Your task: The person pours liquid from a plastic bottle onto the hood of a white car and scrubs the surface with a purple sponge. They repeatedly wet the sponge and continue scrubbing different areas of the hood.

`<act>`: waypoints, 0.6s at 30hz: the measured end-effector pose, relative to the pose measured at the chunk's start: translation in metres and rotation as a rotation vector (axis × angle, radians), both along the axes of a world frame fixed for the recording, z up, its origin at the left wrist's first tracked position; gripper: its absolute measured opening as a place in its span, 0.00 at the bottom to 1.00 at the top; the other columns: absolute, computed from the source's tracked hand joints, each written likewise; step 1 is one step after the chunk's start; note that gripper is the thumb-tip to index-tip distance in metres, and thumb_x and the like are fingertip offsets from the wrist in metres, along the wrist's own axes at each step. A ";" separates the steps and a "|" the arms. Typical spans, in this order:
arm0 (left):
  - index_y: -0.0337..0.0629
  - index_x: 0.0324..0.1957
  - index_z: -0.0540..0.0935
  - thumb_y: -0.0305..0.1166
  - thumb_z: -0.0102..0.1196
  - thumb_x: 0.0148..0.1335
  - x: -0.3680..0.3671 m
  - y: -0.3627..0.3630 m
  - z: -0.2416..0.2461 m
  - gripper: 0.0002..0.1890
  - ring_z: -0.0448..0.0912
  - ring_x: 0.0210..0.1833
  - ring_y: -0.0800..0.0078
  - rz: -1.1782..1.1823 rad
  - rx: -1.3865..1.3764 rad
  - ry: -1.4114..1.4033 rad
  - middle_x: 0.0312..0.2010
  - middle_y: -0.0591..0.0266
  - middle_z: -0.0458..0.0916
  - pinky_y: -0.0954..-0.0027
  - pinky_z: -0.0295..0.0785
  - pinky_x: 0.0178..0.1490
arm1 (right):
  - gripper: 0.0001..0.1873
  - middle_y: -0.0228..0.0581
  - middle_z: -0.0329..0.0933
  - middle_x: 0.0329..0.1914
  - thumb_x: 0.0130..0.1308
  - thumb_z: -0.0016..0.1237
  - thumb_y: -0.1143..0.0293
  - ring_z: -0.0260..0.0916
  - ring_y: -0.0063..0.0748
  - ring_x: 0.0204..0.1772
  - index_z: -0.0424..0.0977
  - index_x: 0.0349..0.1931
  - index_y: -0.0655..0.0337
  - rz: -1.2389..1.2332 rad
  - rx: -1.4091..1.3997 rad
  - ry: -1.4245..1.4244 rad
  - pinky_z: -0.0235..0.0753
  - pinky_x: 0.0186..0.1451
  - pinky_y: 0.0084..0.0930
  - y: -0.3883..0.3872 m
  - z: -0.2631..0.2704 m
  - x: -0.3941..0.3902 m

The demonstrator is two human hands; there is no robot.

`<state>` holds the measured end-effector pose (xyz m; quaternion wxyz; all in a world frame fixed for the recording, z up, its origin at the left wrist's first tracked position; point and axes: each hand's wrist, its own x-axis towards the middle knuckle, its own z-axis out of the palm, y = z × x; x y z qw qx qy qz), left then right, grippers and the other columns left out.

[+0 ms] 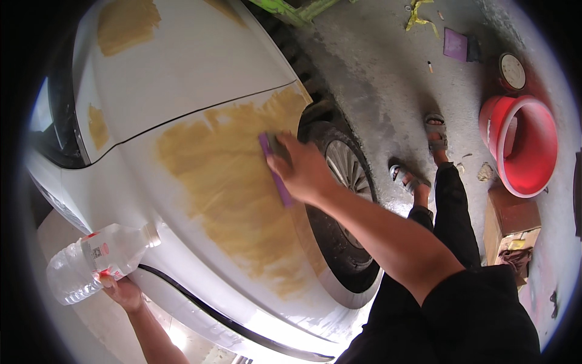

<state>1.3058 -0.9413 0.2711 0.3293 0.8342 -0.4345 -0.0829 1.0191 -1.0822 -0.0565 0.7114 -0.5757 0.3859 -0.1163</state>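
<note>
My right hand [298,170] grips a sanding block with a purple face [279,184], pressed against the car's rear quarter panel just above the wheel. Yellowish-brown body filler [227,177] covers a broad patch of that white panel [159,227] and reaches the wheel arch. Over on the left, my left hand [122,291] holds a large clear plastic bottle [102,264] tilted on its side, its neck pointing towards the panel. The bottle bears a label with red print. Whether liquid is leaving its neck cannot be made out.
The car wheel [348,177] lies right below the filler. On the concrete floor stand a red bucket [491,120], a round tin [513,72] and a cardboard box [498,232]. A purple sheet [455,44] and yellow tape [416,16] lie farther off. A green metal frame [295,11] crosses the top.
</note>
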 end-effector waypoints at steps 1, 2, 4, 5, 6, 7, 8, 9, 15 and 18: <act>0.38 0.77 0.55 0.64 0.50 0.69 0.001 -0.001 -0.001 0.48 0.65 0.72 0.55 -0.006 -0.011 -0.066 0.73 0.50 0.62 0.55 0.62 0.74 | 0.30 0.58 0.72 0.63 0.70 0.52 0.55 0.74 0.60 0.48 0.67 0.67 0.63 0.018 -0.042 0.016 0.76 0.50 0.52 0.001 0.004 -0.001; 0.37 0.76 0.56 0.65 0.51 0.68 0.001 -0.001 -0.001 0.49 0.65 0.73 0.55 -0.008 -0.004 -0.019 0.73 0.51 0.62 0.55 0.61 0.75 | 0.32 0.58 0.71 0.64 0.66 0.57 0.58 0.75 0.59 0.51 0.67 0.66 0.63 0.063 -0.548 -0.128 0.76 0.52 0.46 0.025 0.006 -0.016; 0.36 0.76 0.56 0.66 0.52 0.66 0.002 -0.002 -0.002 0.50 0.64 0.73 0.55 -0.019 0.011 0.043 0.73 0.51 0.62 0.53 0.60 0.75 | 0.32 0.58 0.69 0.67 0.63 0.62 0.63 0.76 0.55 0.53 0.68 0.65 0.64 -0.191 -0.459 -0.337 0.76 0.54 0.42 0.068 0.030 -0.038; 0.36 0.76 0.57 0.67 0.52 0.66 0.002 -0.003 -0.002 0.51 0.64 0.74 0.55 -0.017 0.006 0.034 0.73 0.51 0.62 0.53 0.60 0.75 | 0.34 0.58 0.70 0.66 0.62 0.63 0.65 0.76 0.54 0.52 0.67 0.67 0.65 -0.153 -0.458 -0.314 0.75 0.53 0.42 0.068 0.033 -0.040; 0.36 0.76 0.57 0.67 0.52 0.66 0.002 -0.003 -0.002 0.51 0.64 0.74 0.56 -0.016 0.003 0.024 0.73 0.51 0.62 0.53 0.60 0.75 | 0.37 0.58 0.71 0.64 0.60 0.65 0.67 0.76 0.53 0.51 0.65 0.68 0.65 -0.137 -0.478 -0.323 0.75 0.52 0.41 0.066 0.038 -0.043; 0.36 0.76 0.57 0.67 0.52 0.66 0.001 -0.003 -0.002 0.51 0.64 0.74 0.56 -0.019 -0.003 0.014 0.73 0.51 0.62 0.54 0.60 0.75 | 0.39 0.58 0.73 0.62 0.58 0.66 0.68 0.77 0.52 0.51 0.64 0.69 0.66 -0.133 -0.510 -0.339 0.74 0.52 0.40 0.059 0.046 -0.045; 0.37 0.76 0.57 0.67 0.52 0.66 0.000 -0.003 -0.002 0.51 0.64 0.73 0.56 -0.002 -0.008 -0.008 0.73 0.51 0.62 0.54 0.61 0.75 | 0.36 0.58 0.71 0.65 0.61 0.64 0.66 0.76 0.56 0.51 0.64 0.67 0.67 -0.068 -0.438 -0.306 0.75 0.53 0.43 0.044 0.043 -0.035; 0.37 0.76 0.57 0.67 0.52 0.66 -0.001 -0.002 -0.003 0.50 0.65 0.72 0.56 0.019 -0.012 -0.031 0.73 0.51 0.62 0.55 0.62 0.74 | 0.34 0.58 0.70 0.67 0.63 0.62 0.66 0.75 0.57 0.52 0.65 0.66 0.68 -0.069 -0.389 -0.257 0.75 0.54 0.45 0.027 0.038 -0.021; 0.38 0.76 0.57 0.66 0.54 0.66 -0.003 -0.004 -0.003 0.50 0.66 0.71 0.57 0.021 -0.015 0.007 0.72 0.51 0.63 0.55 0.64 0.72 | 0.31 0.57 0.68 0.70 0.66 0.60 0.67 0.72 0.59 0.56 0.65 0.66 0.67 -0.018 -0.399 -0.258 0.75 0.58 0.45 0.029 0.045 -0.027; 0.36 0.75 0.57 0.67 0.54 0.65 -0.002 -0.002 -0.002 0.51 0.66 0.72 0.57 0.019 -0.018 0.043 0.72 0.52 0.64 0.55 0.62 0.73 | 0.33 0.57 0.69 0.68 0.64 0.62 0.70 0.72 0.58 0.56 0.65 0.67 0.67 -0.142 -0.462 -0.370 0.75 0.58 0.45 0.054 0.049 -0.039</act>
